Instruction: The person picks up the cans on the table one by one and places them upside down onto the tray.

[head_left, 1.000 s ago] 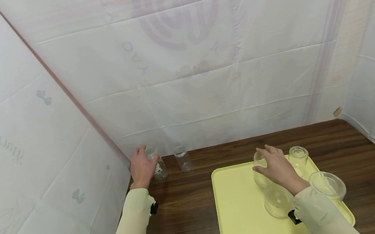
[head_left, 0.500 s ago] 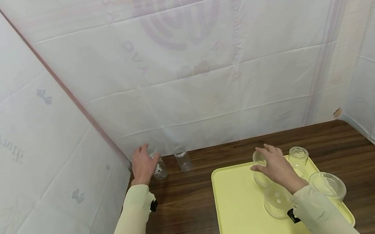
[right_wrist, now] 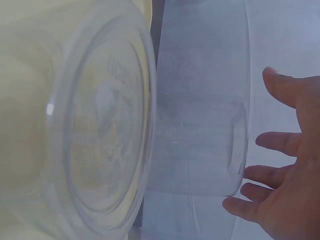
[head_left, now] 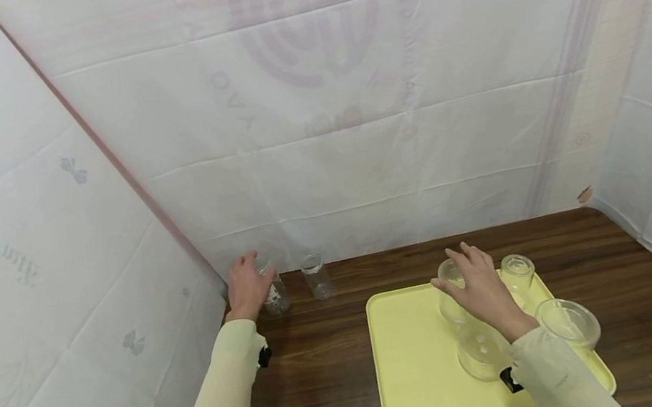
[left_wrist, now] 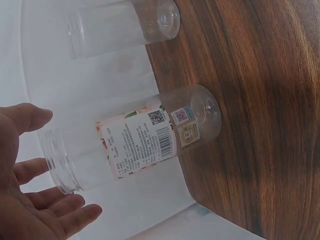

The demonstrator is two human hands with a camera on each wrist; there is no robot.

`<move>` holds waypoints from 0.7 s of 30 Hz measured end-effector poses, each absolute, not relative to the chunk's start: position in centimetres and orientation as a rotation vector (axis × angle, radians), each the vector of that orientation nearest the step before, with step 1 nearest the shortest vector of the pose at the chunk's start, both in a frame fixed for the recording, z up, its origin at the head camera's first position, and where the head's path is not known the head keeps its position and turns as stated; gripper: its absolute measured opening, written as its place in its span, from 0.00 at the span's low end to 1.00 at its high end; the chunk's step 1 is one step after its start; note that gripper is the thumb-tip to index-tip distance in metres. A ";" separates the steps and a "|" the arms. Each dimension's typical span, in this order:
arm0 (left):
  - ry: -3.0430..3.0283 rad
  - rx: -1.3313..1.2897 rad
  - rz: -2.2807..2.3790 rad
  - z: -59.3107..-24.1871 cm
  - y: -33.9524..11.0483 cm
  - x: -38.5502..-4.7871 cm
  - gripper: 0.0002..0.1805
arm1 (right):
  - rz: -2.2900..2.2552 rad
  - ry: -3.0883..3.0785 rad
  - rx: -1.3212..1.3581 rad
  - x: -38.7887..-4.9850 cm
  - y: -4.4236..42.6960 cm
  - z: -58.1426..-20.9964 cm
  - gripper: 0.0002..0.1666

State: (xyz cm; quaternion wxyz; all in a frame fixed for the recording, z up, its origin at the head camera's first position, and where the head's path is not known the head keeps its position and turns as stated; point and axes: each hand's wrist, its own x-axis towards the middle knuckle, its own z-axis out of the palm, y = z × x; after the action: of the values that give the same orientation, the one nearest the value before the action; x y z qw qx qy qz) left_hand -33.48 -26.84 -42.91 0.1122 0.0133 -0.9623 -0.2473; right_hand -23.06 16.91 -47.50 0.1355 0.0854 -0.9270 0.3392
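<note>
My left hand (head_left: pixel 249 288) is at the mouth of a clear plastic jar (left_wrist: pixel 80 165) with a printed label (left_wrist: pixel 137 142), upright at the table's back left. Its fingers spread around the rim, the thumb (left_wrist: pixel 32 117) apart from it. A second clear jar (head_left: pixel 317 279) without a label stands to the right. Over a yellow tray (head_left: pixel 414 370), my right hand (head_left: pixel 479 284) is spread just above a clear container (right_wrist: pixel 200 145). In the right wrist view its fingertips are beside that container's top; contact is hard to tell. A wider clear container (right_wrist: pixel 107 125) stands nearer.
A small clear container (head_left: pixel 518 275) stands at the tray's back right. Another wide one (head_left: pixel 568 323) is at its right edge. The dark wooden table (head_left: pixel 318 379) meets white sheeted walls (head_left: pixel 360 175) at the back and sides.
My right hand has risen slightly and its fingers have spread wider above the container. The left hand stays at the labelled jar's mouth, barely shifted. The containers keep their places.
</note>
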 end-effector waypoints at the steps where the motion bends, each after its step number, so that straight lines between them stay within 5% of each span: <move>1: -2.831 0.043 -0.728 -42.9 -26.9 -33.5 0.35 | 0.986 -2.679 0.248 -23.0 16.9 -47.4 0.46; 21: -2.814 0.039 -0.714 -42.9 -27.3 -33.9 0.34 | 1.069 -2.595 0.262 -21.5 16.6 -46.5 0.40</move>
State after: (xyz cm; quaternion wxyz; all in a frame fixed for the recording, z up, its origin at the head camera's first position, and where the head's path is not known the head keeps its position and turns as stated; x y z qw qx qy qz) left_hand -33.92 -27.26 -42.93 0.1188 0.0134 -0.9623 -0.2442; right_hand -21.51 16.57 -46.50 0.1608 0.0917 -0.9086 0.3744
